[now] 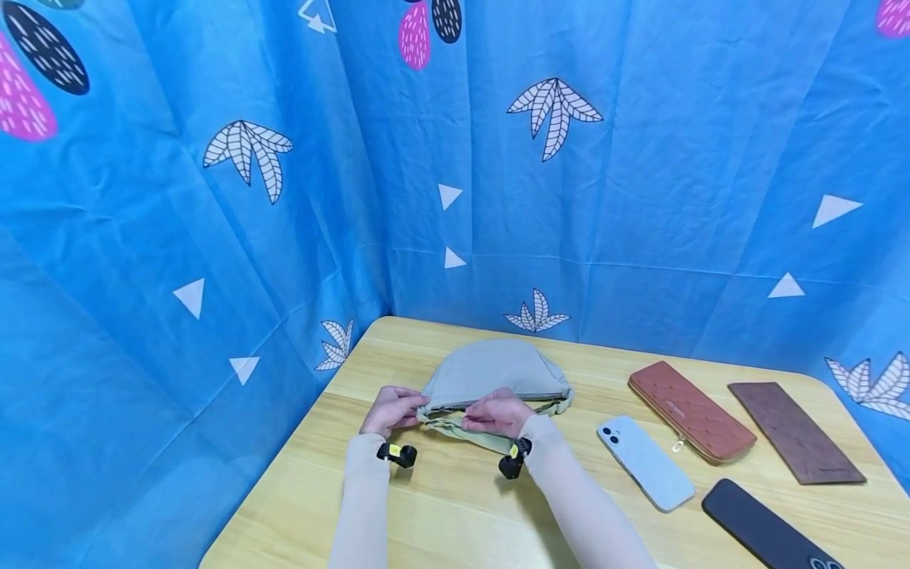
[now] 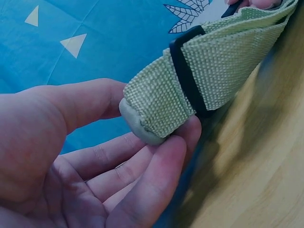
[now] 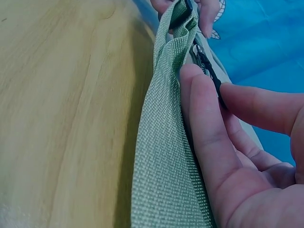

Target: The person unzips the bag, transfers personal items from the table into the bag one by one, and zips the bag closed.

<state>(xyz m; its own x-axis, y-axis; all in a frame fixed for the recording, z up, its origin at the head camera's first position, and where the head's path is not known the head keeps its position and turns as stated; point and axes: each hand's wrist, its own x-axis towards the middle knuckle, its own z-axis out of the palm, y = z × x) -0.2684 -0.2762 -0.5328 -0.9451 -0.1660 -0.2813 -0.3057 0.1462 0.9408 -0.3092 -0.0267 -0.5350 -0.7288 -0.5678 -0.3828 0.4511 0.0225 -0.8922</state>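
Observation:
A grey half-moon bag (image 1: 494, 367) lies at the back of the table, its zipper edge facing the person. At its left corner, my left hand (image 1: 393, 411) pinches the tab (image 2: 138, 124) where the pale green webbing strap (image 2: 228, 64) begins. A black slider buckle (image 2: 187, 71) sits on the strap just past those fingertips. My right hand (image 1: 500, 413) is at the zipper, pinching its dark pull cord (image 3: 212, 71) between thumb and fingers. The strap runs along the front of the bag, below the right hand.
On the right of the wooden table (image 1: 434, 521) lie a light blue phone (image 1: 645, 462), a quilted reddish-brown wallet (image 1: 693, 411) with a zipper, a flat dark brown wallet (image 1: 796, 431) and a black phone (image 1: 764, 521). A blue patterned curtain (image 1: 640, 197) hangs behind and left.

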